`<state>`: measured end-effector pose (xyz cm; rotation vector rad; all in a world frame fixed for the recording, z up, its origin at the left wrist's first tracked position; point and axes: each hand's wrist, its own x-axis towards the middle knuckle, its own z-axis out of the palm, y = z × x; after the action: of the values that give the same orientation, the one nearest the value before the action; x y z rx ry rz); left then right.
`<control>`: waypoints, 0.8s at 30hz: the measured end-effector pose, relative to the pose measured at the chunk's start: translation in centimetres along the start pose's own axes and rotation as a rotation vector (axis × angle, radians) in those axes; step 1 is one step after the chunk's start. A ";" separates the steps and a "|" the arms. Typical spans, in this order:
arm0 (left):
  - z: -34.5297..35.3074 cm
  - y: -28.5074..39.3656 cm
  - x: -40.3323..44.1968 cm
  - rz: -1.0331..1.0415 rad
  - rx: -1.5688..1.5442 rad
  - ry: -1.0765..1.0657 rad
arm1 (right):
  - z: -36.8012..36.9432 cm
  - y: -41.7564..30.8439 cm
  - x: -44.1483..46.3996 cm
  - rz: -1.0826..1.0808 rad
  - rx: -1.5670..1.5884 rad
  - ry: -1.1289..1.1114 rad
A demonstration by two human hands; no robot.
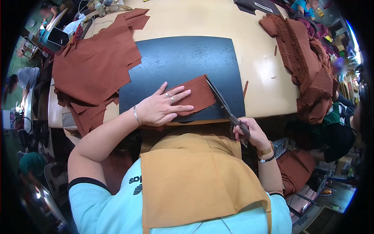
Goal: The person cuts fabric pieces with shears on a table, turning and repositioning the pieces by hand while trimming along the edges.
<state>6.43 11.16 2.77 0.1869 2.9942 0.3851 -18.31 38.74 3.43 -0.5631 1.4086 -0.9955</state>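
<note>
A small rectangular piece of rust-brown fabric (200,93) lies on a dark cutting mat (183,50). My left hand (165,105) rests flat on the left part of this piece, fingers spread and pointing right. My right hand (252,132) is wrapped round the handles of large dark scissors (224,104). The scissor blades point up and to the left, along the right edge of the fabric piece, with their tips at its upper right corner. Whether the blades are slightly apart is hard to tell.
Stacked brown fabric (97,62) covers the table's left side and overlaps the mat. Bunched brown fabric (300,58) lies at the right. Thin scraps (245,89) lie right of the mat. A person (331,128) is close on the right; others are farther off.
</note>
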 end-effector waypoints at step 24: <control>-5.8 -3.6 -1.1 -0.465 -0.076 0.109 | 1.4 5.6 -1.3 -0.269 0.211 0.263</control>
<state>6.33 6.17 7.56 -0.5429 2.9875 0.4628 -15.54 42.34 -0.34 -0.4846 1.4576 -1.4583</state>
